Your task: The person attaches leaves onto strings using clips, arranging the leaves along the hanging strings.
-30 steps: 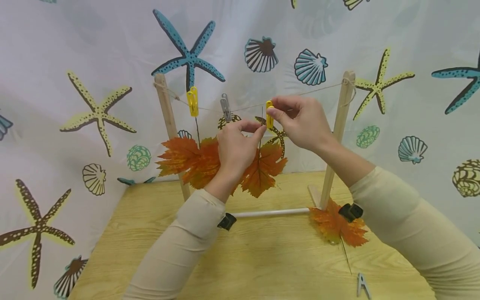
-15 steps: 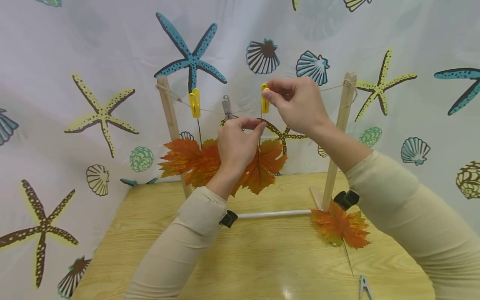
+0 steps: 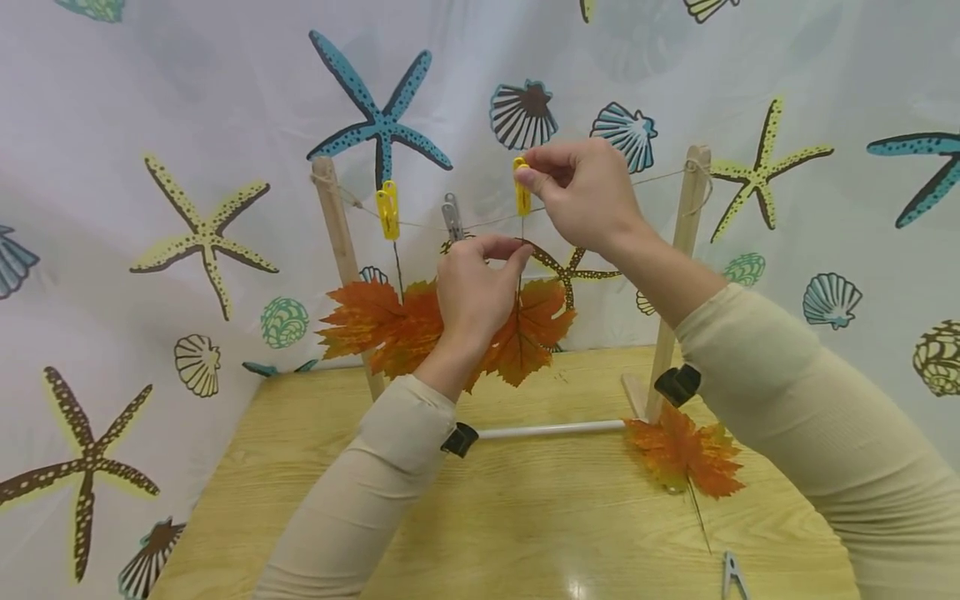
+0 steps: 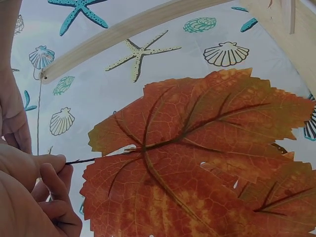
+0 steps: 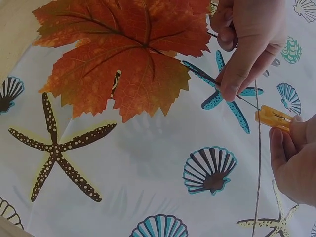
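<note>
My left hand (image 3: 476,287) pinches the thin stem of an orange artificial maple leaf (image 3: 525,333); in the left wrist view the stem runs from the fingertips to the leaf (image 4: 197,138). Above it, my right hand (image 3: 588,196) holds a yellow clothespin (image 3: 522,196) by its upper end. The right wrist view has the clothespin (image 5: 274,118) at the twine (image 5: 258,168), its tip by the stem's end; whether it bites the twine cannot be told. On the line (image 3: 487,222) hang another yellow clothespin (image 3: 387,212), with a leaf (image 3: 363,321) below, and a grey clothespin (image 3: 452,217).
Two wooden posts (image 3: 337,221) carry the twine, with a white rod (image 3: 555,429) low between them. On the wooden table (image 3: 525,508) lie another maple leaf (image 3: 682,450) and a pale grey clothespin (image 3: 733,575). A seashell-print curtain (image 3: 247,100) hangs behind.
My right hand has raised the yellow clothespin and moved it slightly left, from beside the stem up to the twine. My left hand keeps its pinch on the stem, nearly still.
</note>
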`<state>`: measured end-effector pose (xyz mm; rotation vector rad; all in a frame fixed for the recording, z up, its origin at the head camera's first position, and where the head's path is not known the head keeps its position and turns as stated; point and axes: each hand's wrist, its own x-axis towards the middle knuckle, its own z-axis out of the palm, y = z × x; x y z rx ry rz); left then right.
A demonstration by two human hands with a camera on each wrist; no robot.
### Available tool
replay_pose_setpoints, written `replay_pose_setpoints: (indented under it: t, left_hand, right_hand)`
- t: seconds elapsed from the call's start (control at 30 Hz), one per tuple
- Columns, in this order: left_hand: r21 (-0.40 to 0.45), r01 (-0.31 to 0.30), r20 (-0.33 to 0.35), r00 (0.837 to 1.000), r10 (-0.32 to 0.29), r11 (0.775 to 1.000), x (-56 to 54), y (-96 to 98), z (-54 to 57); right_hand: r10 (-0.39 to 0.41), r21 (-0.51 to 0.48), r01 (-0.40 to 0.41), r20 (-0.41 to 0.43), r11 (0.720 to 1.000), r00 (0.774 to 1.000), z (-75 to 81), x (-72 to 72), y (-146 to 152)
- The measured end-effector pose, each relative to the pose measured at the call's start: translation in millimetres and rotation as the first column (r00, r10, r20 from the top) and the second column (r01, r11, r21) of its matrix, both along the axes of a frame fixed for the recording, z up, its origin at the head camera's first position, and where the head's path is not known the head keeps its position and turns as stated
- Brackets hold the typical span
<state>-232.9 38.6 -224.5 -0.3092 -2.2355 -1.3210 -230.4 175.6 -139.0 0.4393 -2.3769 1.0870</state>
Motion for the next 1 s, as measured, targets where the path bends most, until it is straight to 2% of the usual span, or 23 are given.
replay_pose_setpoints:
  t: [0.23,0.43,0.7,1.0]
  left_hand:
    - [-0.002,-0.004,-0.006,1.000,0.004,1.000,0.4,0.3,-1.5]
    - [0.000,-0.008,-0.014,1.000,0.008,1.000,-1.1,-1.6,-2.0]
    - [0.016,-0.016,-0.029,0.999,0.017,1.000,-2.3,-4.6,-0.4]
    - [0.046,0.005,-0.015,1.000,-0.004,0.999,-1.7,-6.8,-1.0]
  right_hand:
    - [-0.010,0.021,0.009,0.044,1.000,0.999,-6.2,-1.9,-0.2]
    - [-0.023,0.033,0.022,0.045,0.999,0.999,-7.6,-3.6,-2.6]
    - [-0.004,0.032,0.002,0.075,1.000,0.997,-12.8,-5.0,-7.3]
    - [-0.005,0.113,-0.009,0.123,0.994,0.992,-8.6,-4.0,-4.2]
